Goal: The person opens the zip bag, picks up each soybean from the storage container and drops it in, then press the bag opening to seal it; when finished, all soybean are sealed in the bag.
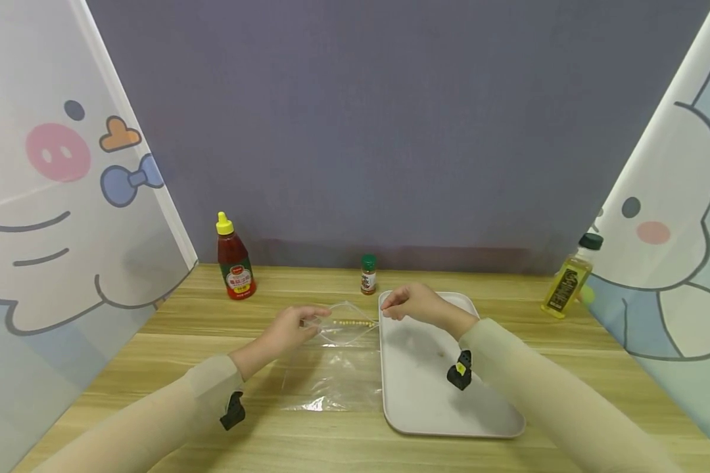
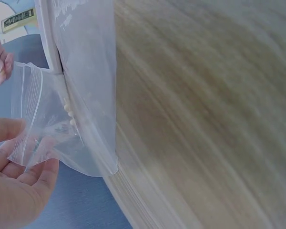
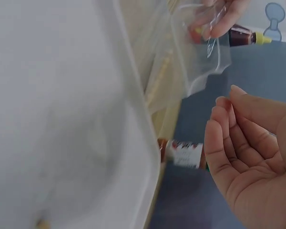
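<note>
A clear zip bag (image 1: pixel 334 378) lies on the table left of the tray, its mouth raised and spread open. My left hand (image 1: pixel 294 330) grips the bag's rim, thumb on one side and fingers behind the film in the left wrist view. Small pale-yellow round pieces (image 1: pixel 355 322) sit in a row inside the bag. My right hand (image 1: pixel 411 303) hovers over the tray's far left corner, beside the bag's mouth. Its thumb and forefinger meet, with a small yellow-orange piece (image 2: pixel 3 72) showing at the tips in the left wrist view.
The white tray (image 1: pixel 426 420) bears a tiny brownish-yellow piece (image 1: pixel 440 353). A ketchup bottle (image 1: pixel 236 269) stands at the back left. Behind the bag and tray is a small green-capped spice jar (image 1: pixel 368 276). An oil bottle (image 1: pixel 568 282) stands at the back right, near the side wall.
</note>
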